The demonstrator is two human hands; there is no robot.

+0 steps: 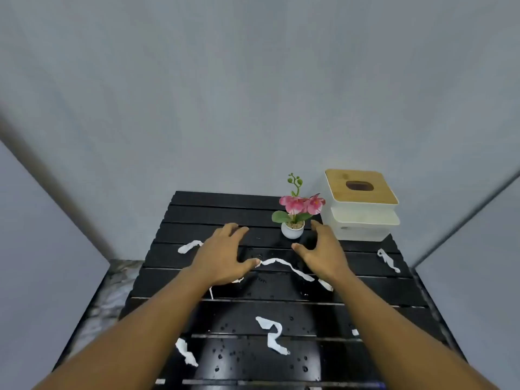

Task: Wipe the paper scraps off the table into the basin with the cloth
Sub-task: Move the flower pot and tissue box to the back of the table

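Observation:
Several white paper scraps lie scattered on the black slatted table (225, 215). One long twisted scrap (287, 265) stretches between my hands, another scrap (274, 334) lies near the front, and a third (389, 259) at the right. My left hand (222, 256) hovers palm down over the table's middle with its fingers spread; its thumb tip touches the long scrap's left end. My right hand (322, 250) is held just right of it, fingers loosely curved and holding nothing. Water drops dot the table. No cloth or basin is in view.
A small white pot with pink flowers (294, 218) stands just beyond my right hand. A white tissue box with a wooden lid (361, 204) sits at the back right corner. Grey walls close in behind and on both sides.

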